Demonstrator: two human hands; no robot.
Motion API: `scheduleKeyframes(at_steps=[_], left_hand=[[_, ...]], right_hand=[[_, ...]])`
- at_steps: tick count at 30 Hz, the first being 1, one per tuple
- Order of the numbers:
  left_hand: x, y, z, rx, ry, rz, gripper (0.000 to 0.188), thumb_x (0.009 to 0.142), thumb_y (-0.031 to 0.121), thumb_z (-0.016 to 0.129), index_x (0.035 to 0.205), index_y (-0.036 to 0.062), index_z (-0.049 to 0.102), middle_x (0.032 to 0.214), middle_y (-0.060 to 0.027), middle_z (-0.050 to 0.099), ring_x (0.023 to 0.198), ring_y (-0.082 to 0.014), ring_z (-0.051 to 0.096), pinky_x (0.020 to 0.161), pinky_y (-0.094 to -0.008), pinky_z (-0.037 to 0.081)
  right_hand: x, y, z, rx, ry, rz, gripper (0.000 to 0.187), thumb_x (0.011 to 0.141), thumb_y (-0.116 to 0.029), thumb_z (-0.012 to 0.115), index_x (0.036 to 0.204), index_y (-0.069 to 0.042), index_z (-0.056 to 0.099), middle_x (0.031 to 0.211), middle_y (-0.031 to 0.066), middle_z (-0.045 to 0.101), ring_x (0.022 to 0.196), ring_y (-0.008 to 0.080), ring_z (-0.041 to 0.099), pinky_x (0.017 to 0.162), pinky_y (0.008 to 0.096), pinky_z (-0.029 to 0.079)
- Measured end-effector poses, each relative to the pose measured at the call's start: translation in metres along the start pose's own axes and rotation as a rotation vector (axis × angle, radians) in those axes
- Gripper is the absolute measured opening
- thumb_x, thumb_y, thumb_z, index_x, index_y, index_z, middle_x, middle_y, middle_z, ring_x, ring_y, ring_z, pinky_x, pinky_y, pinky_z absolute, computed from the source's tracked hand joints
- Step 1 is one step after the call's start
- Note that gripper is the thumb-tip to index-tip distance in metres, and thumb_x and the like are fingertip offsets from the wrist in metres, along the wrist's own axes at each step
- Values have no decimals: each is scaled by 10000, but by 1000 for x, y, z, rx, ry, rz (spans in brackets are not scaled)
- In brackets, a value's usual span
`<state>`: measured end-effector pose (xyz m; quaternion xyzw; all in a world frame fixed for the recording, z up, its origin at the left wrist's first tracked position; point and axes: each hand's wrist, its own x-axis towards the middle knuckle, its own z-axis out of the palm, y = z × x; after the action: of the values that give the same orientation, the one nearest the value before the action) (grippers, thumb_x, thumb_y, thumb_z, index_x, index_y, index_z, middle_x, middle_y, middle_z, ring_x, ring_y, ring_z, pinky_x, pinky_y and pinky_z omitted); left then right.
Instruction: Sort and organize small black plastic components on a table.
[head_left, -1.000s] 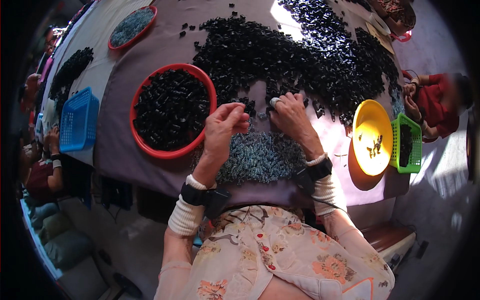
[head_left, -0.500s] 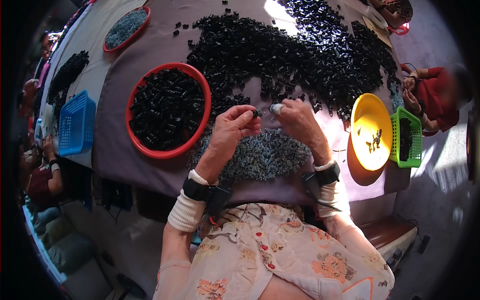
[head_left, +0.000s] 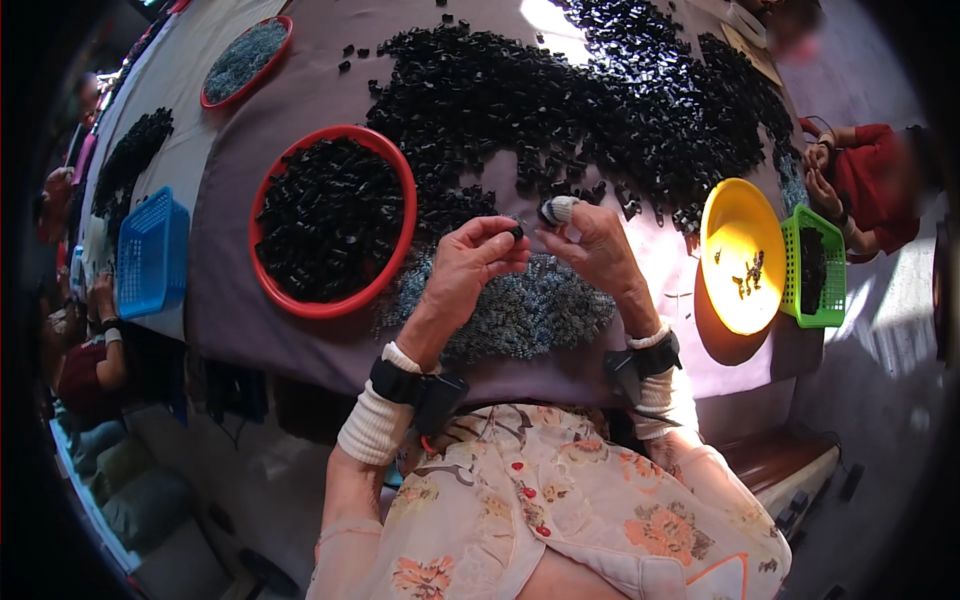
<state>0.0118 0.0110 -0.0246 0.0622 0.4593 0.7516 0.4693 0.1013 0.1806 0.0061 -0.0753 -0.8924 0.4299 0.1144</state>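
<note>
Both hands hover over the table's near part, fingertips a short gap apart. Between thumb and forefinger, my left hand (head_left: 462,270) pinches a small black plastic piece (head_left: 516,232). My right hand (head_left: 596,248) is bent inward with its fingers closed; a striped white-and-dark wrap (head_left: 558,210) covers one fingertip. Whether a small part sits in that pinch is too small to tell. Below the hands spreads a heap of small silvery metal pieces (head_left: 520,310), resembling springs. Beyond them lies a broad pile of small black pieces (head_left: 480,105).
A red bowl (head_left: 408,230) full of black pieces stands left. On the right are a yellow bowl (head_left: 735,210) with a few pieces and a green basket (head_left: 830,310). A blue basket (head_left: 150,255) and a smaller red bowl (head_left: 286,45) sit farther left. Other people work at both sides.
My right hand has turned, its thumb and wrapped fingertip now showing more plainly. My left hand has shifted slightly and still pinches the black piece.
</note>
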Motion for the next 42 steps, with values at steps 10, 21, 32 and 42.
scheduleKeyframes(at_steps=[10, 21, 32, 42], left_hand=[[-5, -7, 9, 178, -47, 105, 202, 882, 51, 586, 1068, -28, 591, 909, -85, 661, 820, -133, 639, 750, -262, 534], [-13, -20, 12, 384, -159, 110, 227, 882, 24, 570, 1097, -47, 581, 924, -79, 661, 832, -119, 625, 753, -240, 518], [-16, -16, 4, 236, -164, 126, 215, 884, 64, 593, 1078, -27, 582, 938, -101, 662, 829, -140, 644, 751, -272, 532], [-19, 8, -26, 23, 167, 192, 204, 881, 58, 587, 1073, -9, 581, 947, -120, 656, 805, -176, 654, 725, -298, 557]], right_hand=[[-5, -3, 0, -94, -24, -204, 103, 732, -49, 652, 819, -33, 599, 753, 109, 589, 760, 317, 570, 653, 394, 454], [-15, -3, -5, 141, -131, -94, 138, 721, -12, 644, 839, -9, 573, 723, 116, 601, 671, 286, 604, 597, 346, 471], [-8, -4, -7, 218, -181, 74, 124, 755, -73, 688, 836, -27, 606, 744, 73, 609, 679, 193, 606, 580, 289, 461], [21, 11, 29, -715, -125, -327, 154, 736, -142, 672, 869, -71, 641, 920, 59, 605, 1079, 234, 490, 915, 398, 348]])
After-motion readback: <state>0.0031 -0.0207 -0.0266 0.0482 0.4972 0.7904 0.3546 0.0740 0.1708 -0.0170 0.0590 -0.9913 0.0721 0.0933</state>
